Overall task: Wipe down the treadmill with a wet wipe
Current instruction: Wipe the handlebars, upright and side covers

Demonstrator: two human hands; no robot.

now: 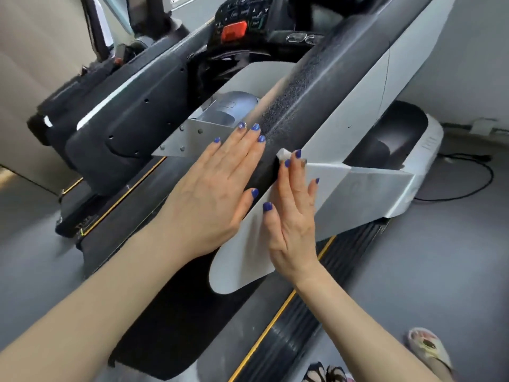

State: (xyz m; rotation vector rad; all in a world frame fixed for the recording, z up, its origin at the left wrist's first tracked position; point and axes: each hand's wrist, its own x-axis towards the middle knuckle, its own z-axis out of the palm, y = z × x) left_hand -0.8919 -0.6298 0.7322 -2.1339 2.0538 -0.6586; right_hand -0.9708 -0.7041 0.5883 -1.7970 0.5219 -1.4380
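- on the right side rail of the treadmill (358, 86), at the padded black handrail (308, 97): both hands work the same short stretch, one on each flank of the bar.
- right hand (293, 216): fingers flat against the pale side panel (248, 249), the wet wipe (283, 154) pinned under the fingertips where panel meets handrail; the grip is a press, not a fist, likely to spread the wipe across more of the panel.
- left hand (217, 186): open, fingers apart, palm laid on the inner side of the handrail; holds nothing, seemingly bracing against the push from the other side.
- wet wipe: only a small white corner shows; the rest is hidden beneath the fingers.
- console (242, 20): well beyond, not being touched.
- belt (170, 312): below the rail, dark, not being touched.
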